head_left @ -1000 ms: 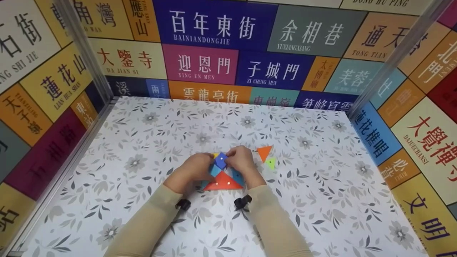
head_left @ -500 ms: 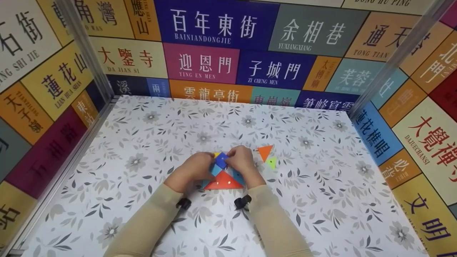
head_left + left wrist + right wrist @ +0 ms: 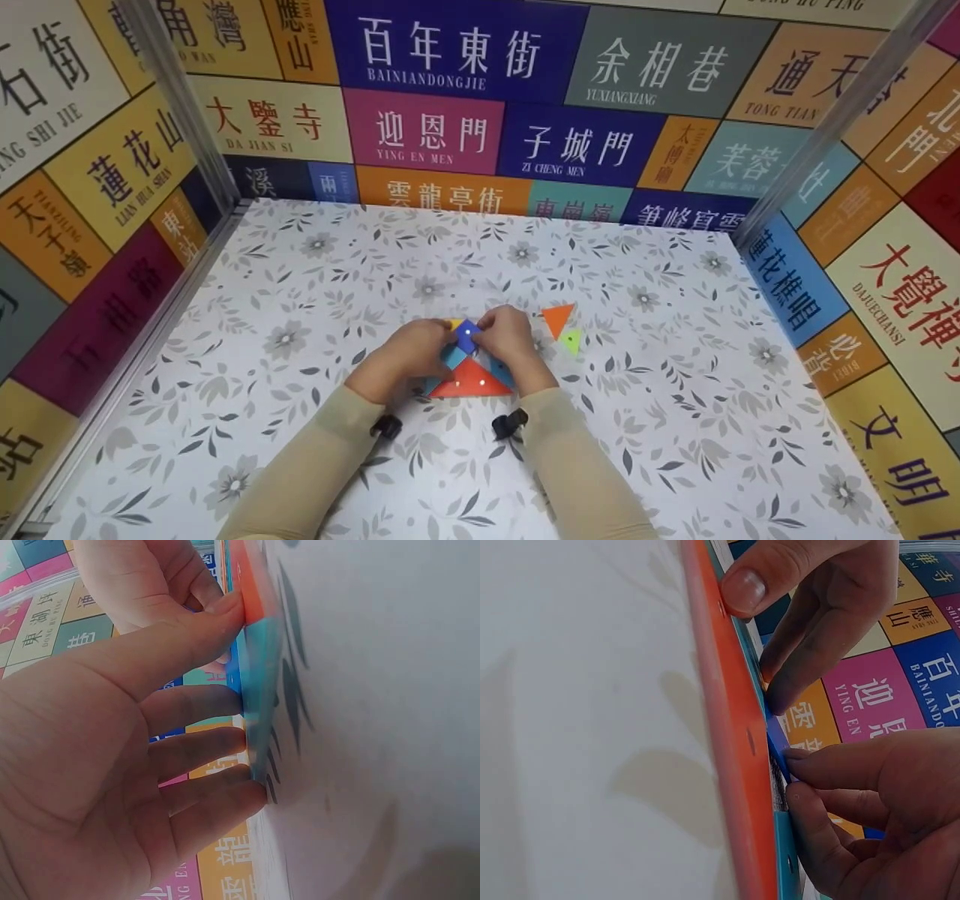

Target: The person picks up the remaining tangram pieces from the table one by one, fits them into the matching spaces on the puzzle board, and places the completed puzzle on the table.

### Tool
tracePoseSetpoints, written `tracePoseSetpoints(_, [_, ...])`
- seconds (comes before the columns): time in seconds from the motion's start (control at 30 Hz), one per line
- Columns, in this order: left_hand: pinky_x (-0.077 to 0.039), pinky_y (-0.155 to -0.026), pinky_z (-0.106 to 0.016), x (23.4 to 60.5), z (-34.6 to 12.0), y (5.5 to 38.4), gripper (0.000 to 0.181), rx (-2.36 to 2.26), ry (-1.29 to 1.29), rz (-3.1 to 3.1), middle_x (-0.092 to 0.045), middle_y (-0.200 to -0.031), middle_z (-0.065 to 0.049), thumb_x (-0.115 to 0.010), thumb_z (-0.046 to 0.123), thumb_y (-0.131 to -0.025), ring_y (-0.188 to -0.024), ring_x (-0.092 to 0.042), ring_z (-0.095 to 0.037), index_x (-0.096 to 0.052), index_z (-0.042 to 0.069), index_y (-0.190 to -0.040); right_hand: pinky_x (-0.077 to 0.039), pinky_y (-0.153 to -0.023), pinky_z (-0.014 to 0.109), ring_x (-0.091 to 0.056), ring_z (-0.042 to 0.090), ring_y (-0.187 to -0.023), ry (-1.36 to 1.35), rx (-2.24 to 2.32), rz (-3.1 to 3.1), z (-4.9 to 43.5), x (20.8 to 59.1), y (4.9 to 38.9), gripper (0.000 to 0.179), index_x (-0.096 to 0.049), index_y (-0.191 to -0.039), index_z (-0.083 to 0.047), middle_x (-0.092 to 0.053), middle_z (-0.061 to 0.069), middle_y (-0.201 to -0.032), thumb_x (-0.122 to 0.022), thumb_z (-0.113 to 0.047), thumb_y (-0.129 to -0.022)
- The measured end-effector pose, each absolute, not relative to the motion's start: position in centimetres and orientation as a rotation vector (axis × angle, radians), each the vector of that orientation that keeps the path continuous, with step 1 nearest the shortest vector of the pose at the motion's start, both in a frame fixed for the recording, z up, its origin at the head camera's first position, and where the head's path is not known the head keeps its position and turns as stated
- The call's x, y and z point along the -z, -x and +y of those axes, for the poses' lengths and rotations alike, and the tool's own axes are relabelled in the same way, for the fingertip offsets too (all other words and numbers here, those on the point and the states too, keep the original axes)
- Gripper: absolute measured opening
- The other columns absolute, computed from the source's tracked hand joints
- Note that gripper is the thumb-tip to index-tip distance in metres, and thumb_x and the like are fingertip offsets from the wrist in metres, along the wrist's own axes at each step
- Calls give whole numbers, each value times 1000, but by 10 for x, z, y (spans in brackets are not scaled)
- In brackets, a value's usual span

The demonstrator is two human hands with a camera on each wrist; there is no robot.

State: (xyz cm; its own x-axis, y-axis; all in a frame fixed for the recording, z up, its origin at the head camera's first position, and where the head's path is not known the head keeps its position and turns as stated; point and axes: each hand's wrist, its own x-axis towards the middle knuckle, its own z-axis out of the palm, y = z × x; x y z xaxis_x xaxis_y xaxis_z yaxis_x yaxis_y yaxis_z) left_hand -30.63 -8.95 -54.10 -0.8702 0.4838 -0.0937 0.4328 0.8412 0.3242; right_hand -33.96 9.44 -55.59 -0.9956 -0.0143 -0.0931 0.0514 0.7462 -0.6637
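Note:
A group of tangram pieces lies on the table: a large red triangle [image 3: 470,380] in front, teal pieces [image 3: 455,360] behind and beside it, a blue square [image 3: 467,337] at the far end and a sliver of a yellow piece [image 3: 455,324]. My right hand [image 3: 511,343] pinches the blue square's edge between thumb and index finger [image 3: 840,761]. From the other side, my left hand [image 3: 405,357] rests its thumb and fairly straight fingertips on the teal piece, seen edge-on in the left wrist view. Both hands cover parts of the teal and yellow pieces.
An orange triangle [image 3: 557,319] and a small green triangle [image 3: 571,341] lie apart to the right of my right hand. A floral white sheet [image 3: 660,420] covers the table. Colourful lettered panels [image 3: 465,60] stand around its back and sides.
The blue square has turned slightly between my fingers and stays at the tip of the red triangle. Both hands are almost still, and the loose triangles have not moved.

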Motion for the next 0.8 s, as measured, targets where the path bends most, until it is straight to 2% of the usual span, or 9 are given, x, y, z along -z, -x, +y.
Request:
tracePoseSetpoints(0.5, [-51, -114, -49, 540, -88, 306, 64, -372, -712, 2849, -64, -148, -18, -93, 35, -82, -130, -64, -35, -72, 5, -135, -59, -83, 39, -69, 23, -89, 1, 1083, 2846, 96, 555, 339, 15, -80, -96, -7, -76, 8, -96, -87, -15, -85])
tracePoseSetpoints(0.8, [-54, -109, -50, 541, -89, 308, 64, -377, -725, 2848, -66, -145, -19, -93, 35, -80, -125, -66, -37, -73, 4, -132, -59, -90, 42, -70, 26, -96, 61, 1065, 2884, 95, 555, 339, 20, -81, -98, -5, -79, 10, -101, -89, -14, -82])
